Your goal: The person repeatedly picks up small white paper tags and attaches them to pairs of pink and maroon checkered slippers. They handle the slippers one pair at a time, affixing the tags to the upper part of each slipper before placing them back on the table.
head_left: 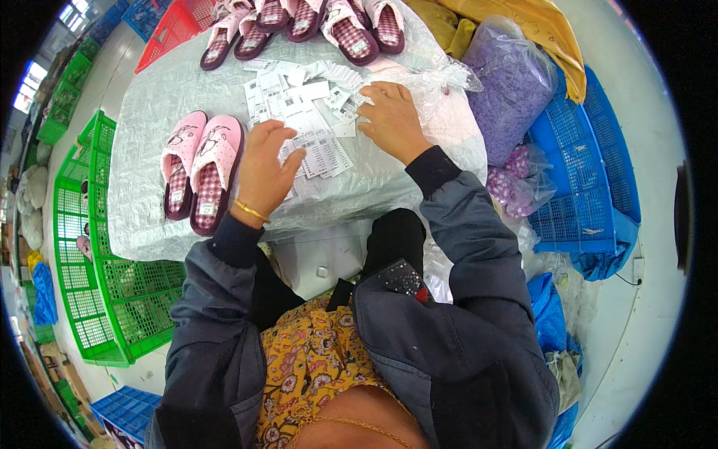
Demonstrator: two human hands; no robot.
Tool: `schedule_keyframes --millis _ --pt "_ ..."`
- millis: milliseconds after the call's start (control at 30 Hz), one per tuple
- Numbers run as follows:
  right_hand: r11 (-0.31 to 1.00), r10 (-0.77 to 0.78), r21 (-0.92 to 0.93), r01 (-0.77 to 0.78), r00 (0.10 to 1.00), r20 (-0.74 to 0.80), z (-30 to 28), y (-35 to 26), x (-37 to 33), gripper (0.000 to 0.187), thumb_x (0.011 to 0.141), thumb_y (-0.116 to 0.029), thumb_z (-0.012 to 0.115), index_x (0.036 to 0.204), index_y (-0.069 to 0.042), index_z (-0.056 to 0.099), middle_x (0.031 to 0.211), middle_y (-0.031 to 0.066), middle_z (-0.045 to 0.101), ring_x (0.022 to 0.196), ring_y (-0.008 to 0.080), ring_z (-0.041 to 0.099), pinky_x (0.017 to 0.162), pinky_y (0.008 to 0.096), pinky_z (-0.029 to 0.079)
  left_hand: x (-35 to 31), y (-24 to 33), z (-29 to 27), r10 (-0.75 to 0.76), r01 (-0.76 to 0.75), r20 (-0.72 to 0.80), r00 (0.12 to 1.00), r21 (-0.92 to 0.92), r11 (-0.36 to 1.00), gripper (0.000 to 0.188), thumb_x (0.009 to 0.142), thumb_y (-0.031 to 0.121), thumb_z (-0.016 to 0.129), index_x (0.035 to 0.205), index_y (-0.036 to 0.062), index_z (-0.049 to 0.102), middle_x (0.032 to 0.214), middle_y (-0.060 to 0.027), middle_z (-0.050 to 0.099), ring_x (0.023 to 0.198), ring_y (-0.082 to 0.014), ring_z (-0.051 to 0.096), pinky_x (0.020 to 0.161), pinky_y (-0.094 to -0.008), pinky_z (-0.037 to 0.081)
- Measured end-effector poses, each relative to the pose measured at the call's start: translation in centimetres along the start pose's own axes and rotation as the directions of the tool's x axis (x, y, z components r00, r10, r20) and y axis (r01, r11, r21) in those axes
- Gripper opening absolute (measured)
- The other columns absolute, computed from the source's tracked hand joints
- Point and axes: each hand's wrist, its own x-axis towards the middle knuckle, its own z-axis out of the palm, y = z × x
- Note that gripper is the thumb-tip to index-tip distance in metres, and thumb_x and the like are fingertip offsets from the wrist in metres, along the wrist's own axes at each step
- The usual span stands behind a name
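Printed white paper labels [303,123] lie in a loose, overlapping pile on the plastic-covered table. My left hand [263,168], with a gold bangle at its wrist, hovers at the pile's left edge, thumb and fingers apart and nothing between them. On the far side of the pile, my right hand [394,120] has its fingers bent and spread at the edge of the labels, next to a crumpled clear plastic bag [441,81]. A pair of pink slippers [200,168] with checked insoles sits left of my left hand, toes pointing away.
More pink slippers [303,21] line the table's far edge. A red crate [168,34] stands at the far left, green crates [134,277] on the left. To the right are a bag of purple material [508,82], blue crates [576,172] and a yellow sack [531,26].
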Motion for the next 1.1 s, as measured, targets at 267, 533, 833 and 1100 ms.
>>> schedule_keyframes --millis 267,533,833,1100 --pt "0.991 0.123 0.079 -0.112 0.981 -0.148 -1.3 -2.5 -1.0 0.008 0.072 -0.017 0.073 0.079 -0.014 0.071 0.106 -0.0028 0.065 0.110 0.0213 0.055 0.093 0.0381 0.041 3.1 -0.5 3.7 0.034 -0.031 0.038 0.999 -0.083 0.996 0.022 0.084 0.007 0.064 0.106 0.0039 0.065 0.108 -0.0143 0.060 0.105 -0.0328 0.058 0.091 -0.0383 0.047" --pt "0.813 0.393 0.520 -0.263 0.906 -0.156 -2.6 -5.9 -4.1 0.011 0.081 -0.015 0.072 0.091 -0.010 0.072 0.092 0.0051 0.067 0.080 0.0256 0.066 0.067 0.0348 0.052 9.1 1.2 7.0 0.186 0.099 0.410 0.893 -0.583 0.806 0.028 0.094 0.006 0.055 0.120 0.0069 0.067 0.114 -0.0071 0.068 0.106 -0.0150 0.062 0.090 -0.0285 0.048" --pt "0.803 0.107 0.596 -0.019 0.988 -0.113 -5.8 -11.9 -7.5 0.016 0.079 -0.011 0.070 0.094 -0.009 0.065 0.072 0.0080 0.059 0.065 0.0274 0.060 0.059 0.0385 0.049 9.6 0.9 12.6 0.136 0.135 0.614 0.777 -0.374 0.918 0.033 0.093 0.007 0.056 0.125 0.0023 0.064 0.120 -0.0111 0.069 0.107 -0.0188 0.064 0.097 -0.0284 0.047" --pt "0.596 0.078 0.801 -0.049 0.997 0.003 -8.3 -14.5 -8.4 0.012 0.083 -0.015 0.072 0.093 -0.009 0.068 0.077 0.0075 0.066 0.066 0.0283 0.063 0.061 0.0363 0.051 9.2 1.6 11.8 0.213 -0.059 0.566 0.796 -0.277 0.959 0.036 0.089 0.008 0.058 0.124 0.0086 0.065 0.127 -0.0122 0.064 0.109 -0.0272 0.063 0.099 -0.0325 0.047"
